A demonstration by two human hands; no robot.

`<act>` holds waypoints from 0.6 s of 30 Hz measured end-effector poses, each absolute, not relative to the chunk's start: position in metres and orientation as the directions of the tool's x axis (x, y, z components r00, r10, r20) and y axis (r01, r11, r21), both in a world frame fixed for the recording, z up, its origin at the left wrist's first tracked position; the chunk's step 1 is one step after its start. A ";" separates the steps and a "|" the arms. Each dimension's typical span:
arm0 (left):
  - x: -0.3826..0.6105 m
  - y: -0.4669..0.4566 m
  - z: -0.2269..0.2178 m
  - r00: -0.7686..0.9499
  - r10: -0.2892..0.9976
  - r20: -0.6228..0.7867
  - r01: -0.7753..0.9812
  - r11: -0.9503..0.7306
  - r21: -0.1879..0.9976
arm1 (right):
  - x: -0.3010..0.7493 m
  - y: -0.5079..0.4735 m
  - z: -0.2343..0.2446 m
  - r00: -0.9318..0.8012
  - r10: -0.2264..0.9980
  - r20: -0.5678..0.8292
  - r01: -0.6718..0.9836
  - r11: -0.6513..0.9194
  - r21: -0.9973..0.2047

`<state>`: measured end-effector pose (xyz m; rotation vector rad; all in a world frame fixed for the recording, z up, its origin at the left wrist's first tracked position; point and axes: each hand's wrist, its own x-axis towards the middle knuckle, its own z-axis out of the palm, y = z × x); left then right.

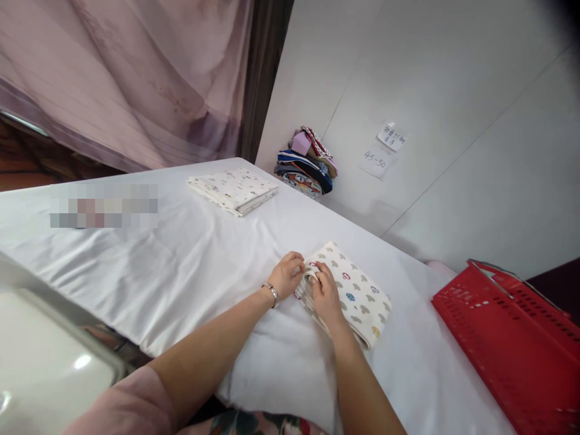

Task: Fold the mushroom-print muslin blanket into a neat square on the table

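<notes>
Right now your left hand (pixel 286 275) and right hand (pixel 325 296) pinch the folded printed cloth (pixel 360 293); its folds hide your fingertips.

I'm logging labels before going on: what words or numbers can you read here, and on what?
"45-50": lower paper note on the wall.
Upper paper note: handwriting, too small to read.
Pixelated patch on the table: unreadable.
Near folded cloth, red basket: no text visible.
</notes>
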<state>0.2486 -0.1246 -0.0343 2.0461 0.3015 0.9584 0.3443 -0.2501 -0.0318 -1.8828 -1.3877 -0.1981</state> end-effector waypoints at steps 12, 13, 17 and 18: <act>0.250 -0.121 -0.040 0.751 0.449 0.484 -0.024 -0.714 0.700 | 0.342 -0.256 -0.027 0.358 0.767 0.532 0.919 -0.189 -0.346; 0.250 -0.120 -0.040 0.753 0.451 0.479 -0.014 -0.717 0.697 | 0.343 -0.258 -0.025 0.358 0.769 0.530 0.924 -0.212 -0.318; 0.250 -0.120 -0.039 0.742 0.496 0.452 0.052 -0.714 0.699 | 0.345 -0.266 -0.020 0.344 0.773 0.534 0.938 -0.263 -0.224; 0.250 -0.120 -0.039 0.738 0.506 0.446 0.061 -0.708 0.703 | 0.344 -0.267 -0.020 0.337 0.773 0.537 0.941 -0.260 -0.216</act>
